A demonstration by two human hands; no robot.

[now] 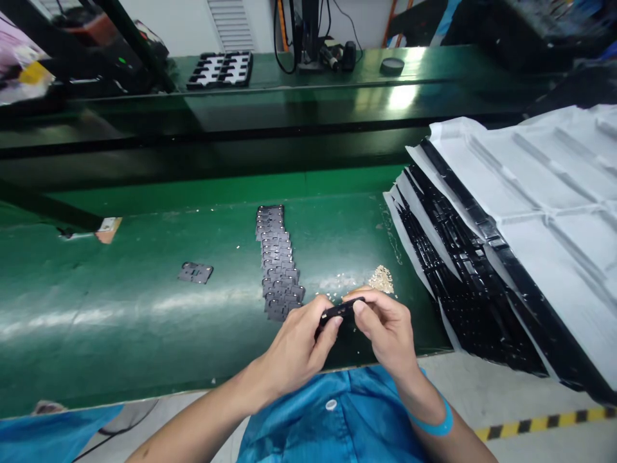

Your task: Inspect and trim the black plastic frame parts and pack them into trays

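Pinched between the fingertips of left hand (294, 350) and right hand (385, 328): a small black part (340, 312), just above the near edge of the green table (120, 308). Just beyond, an overlapping row of black parts (277, 263). Well apart to the left, a single black part (195, 272). Near the right hand, a pile of pale bits (382, 280), perhaps plastic. At right, stacked black trays (482, 276) under white sheets (540, 186).
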